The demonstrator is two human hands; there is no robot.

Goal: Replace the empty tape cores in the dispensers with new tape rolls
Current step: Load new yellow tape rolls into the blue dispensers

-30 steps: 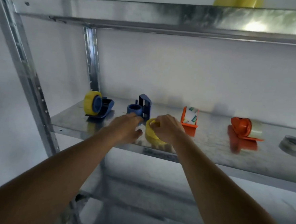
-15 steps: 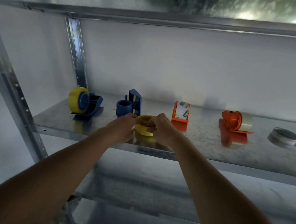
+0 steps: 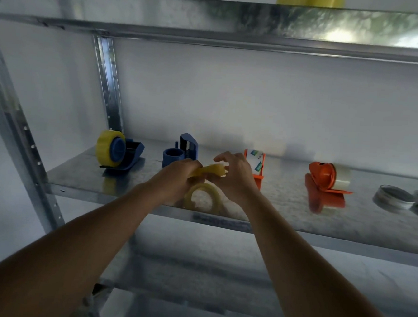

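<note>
Yellow tape roll is sitting between our two hands just above the metal shelf, in front of the blue dispenser whose hub is standing bare; our left hand is gripping the roll's near-left side with curled fingers, while our right hand is pinching at its right edge with the upper fingers spread; whether that pinch is on a loose tape end we cannot tell, the roll being blurred. Its yellowish reflection is showing on the shelf below. We are judging the step as readying the new roll for the bare blue hub; the next move is calling for turning the roll so its hole is facing the hub, then sliding it on squarely. Farther left a second blue dispenser is already carrying a yellow roll; to the right an orange dispenser is holding a clear roll. Compared with half a second ago, the roll is riding higher and flatter, and the right fingers are opening wider.
</note>
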